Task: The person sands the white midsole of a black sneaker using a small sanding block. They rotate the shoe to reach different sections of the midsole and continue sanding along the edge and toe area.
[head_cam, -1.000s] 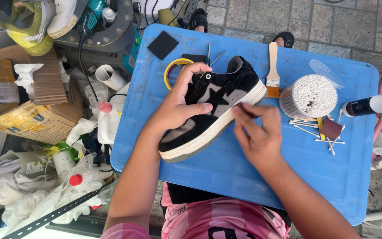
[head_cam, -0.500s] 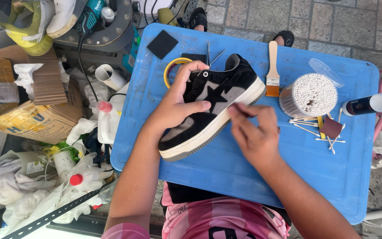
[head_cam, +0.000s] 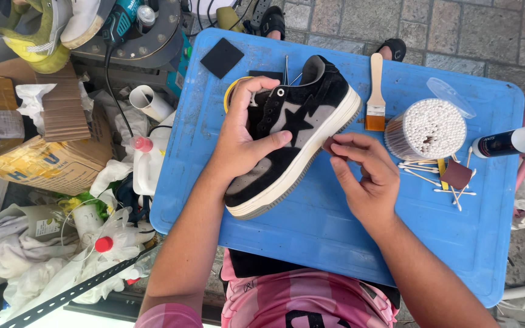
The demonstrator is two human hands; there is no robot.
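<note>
A black and grey sneaker (head_cam: pixel 302 130) with a white sole lies on its side on a blue plastic board (head_cam: pixel 329 231). My left hand (head_cam: pixel 241 136) grips the sneaker over its laces and upper, thumb across the grey side panel. My right hand (head_cam: pixel 366 176) pinches a small dark red-brown piece (head_cam: pixel 329 146) against the edge of the sole, near the middle of the shoe.
On the board lie a wooden brush (head_cam: pixel 376 94), a round tub of cotton swabs (head_cam: pixel 426 129) with loose swabs (head_cam: pixel 439 176) beside it, a black foam square (head_cam: pixel 222 58), a yellow tape roll (head_cam: pixel 232 91) and a black-labelled bottle (head_cam: pixel 508 143). Cardboard boxes (head_cam: pixel 44 146), rags and bottles crowd the ground at left.
My right hand has slid a little up along the sole toward the heel end. My left hand keeps its hold on the sneaker, which has barely moved.
</note>
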